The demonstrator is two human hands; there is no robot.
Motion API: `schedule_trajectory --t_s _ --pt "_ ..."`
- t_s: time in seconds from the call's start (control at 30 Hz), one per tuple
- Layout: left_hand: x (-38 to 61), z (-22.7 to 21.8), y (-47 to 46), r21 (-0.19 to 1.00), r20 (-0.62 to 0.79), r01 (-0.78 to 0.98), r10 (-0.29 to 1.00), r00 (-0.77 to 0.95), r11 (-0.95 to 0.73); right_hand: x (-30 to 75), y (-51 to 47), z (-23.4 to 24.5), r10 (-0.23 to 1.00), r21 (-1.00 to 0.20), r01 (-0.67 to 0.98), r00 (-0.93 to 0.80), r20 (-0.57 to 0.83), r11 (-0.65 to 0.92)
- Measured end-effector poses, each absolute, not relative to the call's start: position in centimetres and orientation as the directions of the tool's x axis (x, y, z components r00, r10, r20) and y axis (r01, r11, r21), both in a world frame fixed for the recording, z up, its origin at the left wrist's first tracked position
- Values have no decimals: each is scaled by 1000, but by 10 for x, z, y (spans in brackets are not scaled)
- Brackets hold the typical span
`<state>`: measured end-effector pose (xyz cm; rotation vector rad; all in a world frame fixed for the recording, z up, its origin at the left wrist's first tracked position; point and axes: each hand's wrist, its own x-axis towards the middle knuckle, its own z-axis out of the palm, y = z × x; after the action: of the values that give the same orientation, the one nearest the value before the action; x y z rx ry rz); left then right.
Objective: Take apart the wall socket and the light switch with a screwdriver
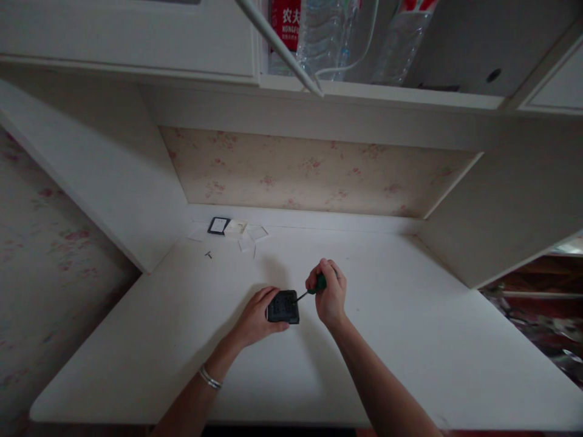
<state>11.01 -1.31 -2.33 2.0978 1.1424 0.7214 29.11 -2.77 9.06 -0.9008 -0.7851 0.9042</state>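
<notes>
1. Through the head view I see the black box (283, 307) on the white desk (401, 340), near the middle, between the two hands.
2. The left hand (257, 317) pinches it from its left side, fingers along the far edge and thumb along the near one.
3. The right hand (331, 291) is wrapped round the green handle of a screwdriver (320, 283), whose shaft slants down to the box's right part. I can't tell whether the tip sits in a screw.
4. I judge the work to be partway along: a dark-framed square (219, 226), pale flat pieces (236, 229) and a thin white frame (258, 233) lie loose at the back left, with two small dark bits (208, 255), perhaps screws, nearer. The driver work on the box looks unfinished; how much is left I can't tell.
5. The box's upper face looks recessed, but it's too dark for me to make out contents.
6. Overhead, an open cabinet compartment (460, 45) holds clear bottles (323, 36), some red-labelled, and a white cable (371, 42).
</notes>
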Motion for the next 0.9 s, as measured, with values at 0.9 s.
schedule_trajectory --t_s 0.9 --pt "86 -24 -6 940 10 289 861 509 -182 281 -27 101 925 -868 -355 281 255 347"
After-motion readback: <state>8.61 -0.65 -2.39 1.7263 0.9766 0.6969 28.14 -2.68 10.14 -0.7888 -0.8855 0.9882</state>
